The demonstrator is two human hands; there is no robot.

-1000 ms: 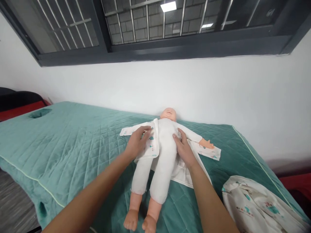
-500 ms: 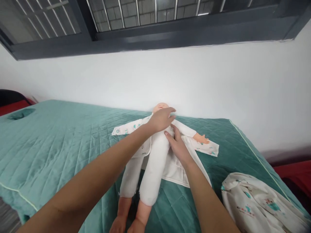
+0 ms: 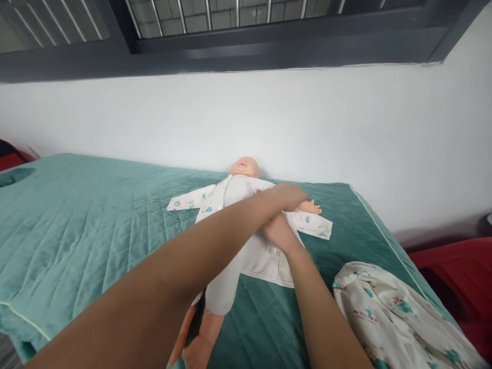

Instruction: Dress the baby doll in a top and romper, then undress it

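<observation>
A baby doll (image 3: 245,167) lies on its back with its head by the wall. It has a white cloth body, and one leg is partly behind my left forearm. Spread beneath it is an open white baby jacket (image 3: 313,225) with a green print, sleeves out to both sides. My left hand (image 3: 290,195) crosses over to the doll's arm on the right and closes round it near the wrist; the doll's small hand (image 3: 310,207) sticks out beyond. Just below, my right hand (image 3: 280,233) is at the doll's side, its fingers mostly hidden under my left forearm.
A green quilted cover (image 3: 115,205) lies over the bed, which stands against a white wall (image 3: 192,123). Crumpled printed baby clothing (image 3: 388,312) rests at the front right. Red stools (image 3: 457,277) stand beyond the right edge. A barred window (image 3: 238,20) is above.
My left hand has moved right, from above the doll's chest to its arm, uncovering the face. My right hand has stayed near the doll's side. The view has shifted slightly.
</observation>
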